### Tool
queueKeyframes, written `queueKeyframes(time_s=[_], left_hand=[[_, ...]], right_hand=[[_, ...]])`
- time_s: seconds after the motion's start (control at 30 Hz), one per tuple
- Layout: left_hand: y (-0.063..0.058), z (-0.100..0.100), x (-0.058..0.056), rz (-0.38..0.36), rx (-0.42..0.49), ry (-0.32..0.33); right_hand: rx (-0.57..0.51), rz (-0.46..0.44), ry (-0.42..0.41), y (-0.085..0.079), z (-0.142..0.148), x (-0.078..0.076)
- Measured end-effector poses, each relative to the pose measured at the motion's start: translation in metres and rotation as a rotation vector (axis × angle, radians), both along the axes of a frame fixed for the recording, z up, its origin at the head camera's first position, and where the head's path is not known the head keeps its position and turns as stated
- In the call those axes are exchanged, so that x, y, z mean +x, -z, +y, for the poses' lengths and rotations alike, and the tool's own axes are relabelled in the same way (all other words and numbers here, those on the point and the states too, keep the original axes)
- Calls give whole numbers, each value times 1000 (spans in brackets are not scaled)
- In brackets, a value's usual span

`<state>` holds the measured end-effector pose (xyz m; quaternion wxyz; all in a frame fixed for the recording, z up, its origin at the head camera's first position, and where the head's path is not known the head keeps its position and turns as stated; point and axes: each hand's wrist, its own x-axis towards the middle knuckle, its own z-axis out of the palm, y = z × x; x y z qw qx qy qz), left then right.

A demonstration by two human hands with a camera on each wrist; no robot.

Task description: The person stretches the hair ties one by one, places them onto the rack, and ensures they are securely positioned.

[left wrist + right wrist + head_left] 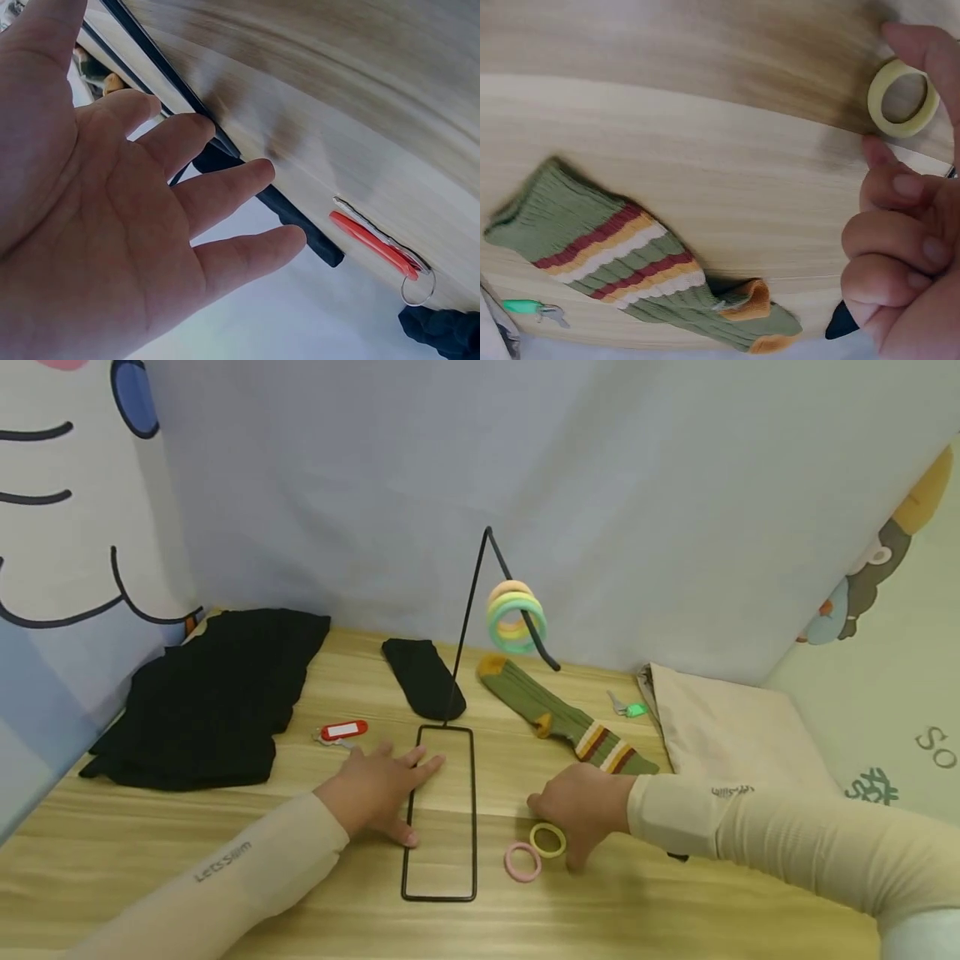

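Observation:
My left hand rests with spread fingers across the left bar of a black wire stand's rectangular base. Several pastel rings hang on the stand's sloping arm, a green one in front. Over the table, my right hand reaches down at a yellow ring. Its thumb and index finger are apart on either side of that ring, while the other fingers are curled in. A pink ring lies beside the yellow one.
Behind the hands lie a green striped sock, a black sock, a red-tagged key and a green-tagged key. Black cloth is at the left, beige cloth at the right. A curtain hangs behind.

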<state>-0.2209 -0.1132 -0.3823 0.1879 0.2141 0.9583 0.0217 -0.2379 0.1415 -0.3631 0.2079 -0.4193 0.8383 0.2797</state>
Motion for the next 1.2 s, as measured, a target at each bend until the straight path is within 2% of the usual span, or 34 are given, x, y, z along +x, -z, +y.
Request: queueKeyframes(time_s=[0.17, 0.33, 0.5, 0.73, 0.9, 1.03, 1.2], left_hand=[[0, 1, 2, 0, 9, -9], [-1, 0, 3, 9, 8, -14], [-3, -1, 4, 18, 2, -10], [-3, 1, 3, 25, -16, -11], [1, 2, 3, 35, -12, -16], [2, 2, 4, 43, 9, -14], [1, 1, 4, 49, 10, -18]], right_hand=[[40, 10, -92, -1, -9, -1], [73, 40, -148, -1, -18, -1], [31, 41, -169, -3, -18, -2], [-142, 23, -102, -12, -7, 1], [-302, -26, -37, -19, 4, 7], [-407, -62, 2, -31, 13, 14], [-454, -71, 25, -53, 16, 25]])
